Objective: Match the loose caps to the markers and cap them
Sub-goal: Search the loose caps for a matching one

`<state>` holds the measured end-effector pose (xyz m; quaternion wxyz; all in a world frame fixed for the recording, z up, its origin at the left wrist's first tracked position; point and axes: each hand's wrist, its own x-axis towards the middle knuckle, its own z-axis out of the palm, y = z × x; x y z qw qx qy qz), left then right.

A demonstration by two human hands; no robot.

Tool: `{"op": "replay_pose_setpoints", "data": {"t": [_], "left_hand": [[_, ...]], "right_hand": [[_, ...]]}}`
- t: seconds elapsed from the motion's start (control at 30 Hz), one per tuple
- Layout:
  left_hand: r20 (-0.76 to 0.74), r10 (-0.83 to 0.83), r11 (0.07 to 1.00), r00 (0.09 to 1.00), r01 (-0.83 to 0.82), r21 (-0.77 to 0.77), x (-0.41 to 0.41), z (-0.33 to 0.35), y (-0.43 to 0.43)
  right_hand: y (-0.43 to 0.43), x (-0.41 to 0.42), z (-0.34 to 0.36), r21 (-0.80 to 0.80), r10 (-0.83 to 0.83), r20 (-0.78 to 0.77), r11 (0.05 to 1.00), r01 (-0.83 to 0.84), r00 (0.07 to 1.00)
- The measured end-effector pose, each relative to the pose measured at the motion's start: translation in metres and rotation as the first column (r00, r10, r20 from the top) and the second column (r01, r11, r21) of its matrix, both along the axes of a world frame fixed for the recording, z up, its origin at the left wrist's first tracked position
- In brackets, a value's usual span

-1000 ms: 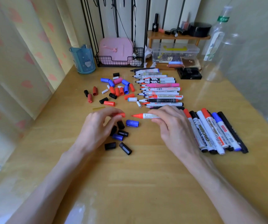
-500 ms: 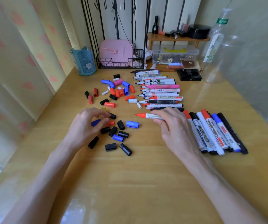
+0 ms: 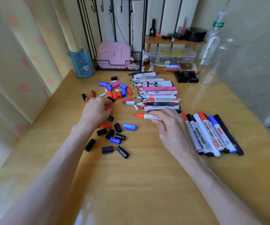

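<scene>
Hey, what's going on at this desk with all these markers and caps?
A person is matching caps to markers on a yellowish wooden desk. The right hand holds an uncapped white marker with a red tip. The left hand has its fingers curled on a small red plastic cap among the scattered loose caps. A row of uncapped markers lies further back, and a group of capped markers lies on the right.

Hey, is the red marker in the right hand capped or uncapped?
Uncapped: the red marker held by the right hand shows its bare tip pointing left.
</scene>
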<state>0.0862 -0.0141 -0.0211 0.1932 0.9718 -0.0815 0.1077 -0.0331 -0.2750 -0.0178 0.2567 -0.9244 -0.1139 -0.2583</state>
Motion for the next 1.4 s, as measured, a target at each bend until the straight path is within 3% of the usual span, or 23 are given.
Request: {"op": "replay_pose_setpoints", "data": {"t": [0.13, 0.27, 0.33, 0.5, 0.93, 1.4], "left_hand": [[0.041, -0.014, 0.999, 0.999, 0.016, -0.033, 0.002, -0.001, 0.003], [0.208, -0.246, 0.914, 0.947, 0.298, -0.275, -0.031, 0.013, -0.003], [0.186, -0.303, 0.857, 0.935, 0.353, -0.376, -0.055, 0.021, -0.008], [0.108, -0.320, 0.815, 0.941, 0.331, -0.476, -0.083, 0.015, -0.009], [0.150, -0.349, 0.802, 0.925, 0.378, -0.462, -0.096, 0.008, -0.011], [0.193, -0.351, 0.795, 0.916, 0.400, -0.455, -0.103, 0.005, -0.023]], "right_hand": [[-0.002, 0.002, -0.001, 0.014, 0.001, 0.007, 1.000, -0.001, 1.000], [-0.002, 0.001, 0.001, 0.026, 0.002, 0.037, 1.000, -0.003, 0.999], [-0.001, 0.000, 0.002, 0.042, 0.015, 0.045, 0.999, -0.017, 0.999], [0.001, -0.003, 0.004, 0.066, 0.068, 0.057, 0.995, -0.071, 0.996], [0.011, -0.008, 0.002, 0.001, 0.190, 0.050, 0.982, -0.191, 0.980], [0.014, -0.011, 0.000, 0.099, 0.232, 0.018, 0.968, -0.232, 0.973]]}}
